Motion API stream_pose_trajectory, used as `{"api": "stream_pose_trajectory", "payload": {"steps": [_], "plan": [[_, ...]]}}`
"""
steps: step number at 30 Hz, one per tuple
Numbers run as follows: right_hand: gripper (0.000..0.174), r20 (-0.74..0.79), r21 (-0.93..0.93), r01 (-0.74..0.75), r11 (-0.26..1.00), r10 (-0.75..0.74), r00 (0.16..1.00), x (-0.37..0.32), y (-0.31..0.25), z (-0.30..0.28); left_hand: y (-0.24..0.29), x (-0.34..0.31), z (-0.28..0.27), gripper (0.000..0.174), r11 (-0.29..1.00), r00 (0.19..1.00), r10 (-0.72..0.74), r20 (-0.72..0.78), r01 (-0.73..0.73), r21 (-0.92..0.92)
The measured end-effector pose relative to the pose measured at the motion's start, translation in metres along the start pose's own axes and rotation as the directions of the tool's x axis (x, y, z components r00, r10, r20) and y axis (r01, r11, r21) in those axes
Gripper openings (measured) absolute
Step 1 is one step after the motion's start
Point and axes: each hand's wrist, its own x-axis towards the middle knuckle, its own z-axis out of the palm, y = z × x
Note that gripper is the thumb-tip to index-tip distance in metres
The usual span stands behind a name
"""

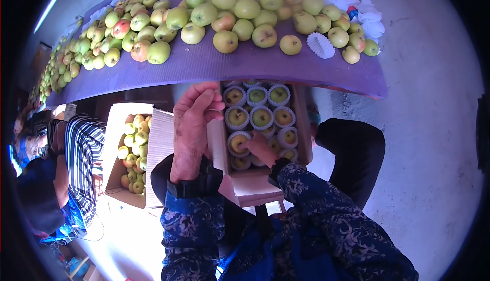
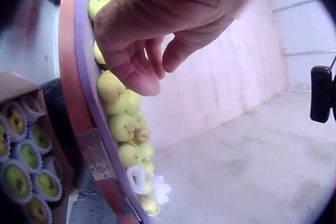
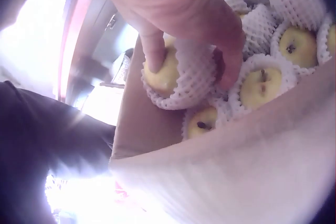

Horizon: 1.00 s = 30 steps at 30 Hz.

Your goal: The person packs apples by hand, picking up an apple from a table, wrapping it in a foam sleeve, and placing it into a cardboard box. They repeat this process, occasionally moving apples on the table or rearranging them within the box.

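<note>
My right hand (image 1: 261, 151) reaches into a cardboard box (image 1: 304, 141) and grips an apple (image 1: 238, 143) wrapped in a white foam net. In the right wrist view, thumb and fingers close around that netted apple (image 3: 195, 74), against the box wall (image 3: 149, 124). Other netted apples (image 3: 261, 88) lie beside and below it, stems up. Over the box's left edge, my left hand (image 1: 191, 123) hovers with its fingers loosely bent. The left wrist view shows this hand (image 2: 163, 16) holding nothing, in front of the purple-topped table (image 2: 86, 66).
Loose yellow-green apples (image 1: 158, 53) are heaped along the purple tabletop (image 1: 204, 69). An empty foam net (image 1: 320, 45) lies near its right end, with more white nets (image 1: 370, 18) behind. Left of me stands a second box (image 1: 120, 192) of bare apples, beside a person in striped clothing (image 1: 84, 141).
</note>
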Motion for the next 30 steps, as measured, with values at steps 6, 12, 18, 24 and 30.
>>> {"api": "stream_pose_trajectory", "payload": {"steps": [6,12,18,24,30], "plan": [[0.065,0.002,0.016,0.025,1.000,-0.025,1.000,0.003,0.001,-0.002,0.001,-0.002,0.004,0.018,1.000,1.000,-0.002,-0.011,0.002,0.025],[0.056,0.065,-0.022,0.010,1.000,-0.008,0.998,0.016,0.004,0.000,0.000,0.000,0.005,0.018,1.000,1.000,0.003,-0.002,-0.003,0.028],[0.059,0.037,-0.044,0.117,0.992,-0.115,0.993,0.004,0.006,-0.006,-0.001,0.001,0.003,0.018,0.999,1.000,-0.003,0.001,0.003,0.036],[0.059,0.026,0.030,0.125,0.992,-0.126,0.992,-0.003,0.006,-0.008,-0.002,0.002,0.001,0.018,0.999,1.000,-0.004,-0.004,0.004,0.051],[0.067,0.014,-0.159,0.165,0.973,-0.165,0.986,-0.007,0.002,-0.018,-0.006,0.006,0.005,0.018,0.999,1.000,0.005,-0.013,-0.005,0.048]]}}
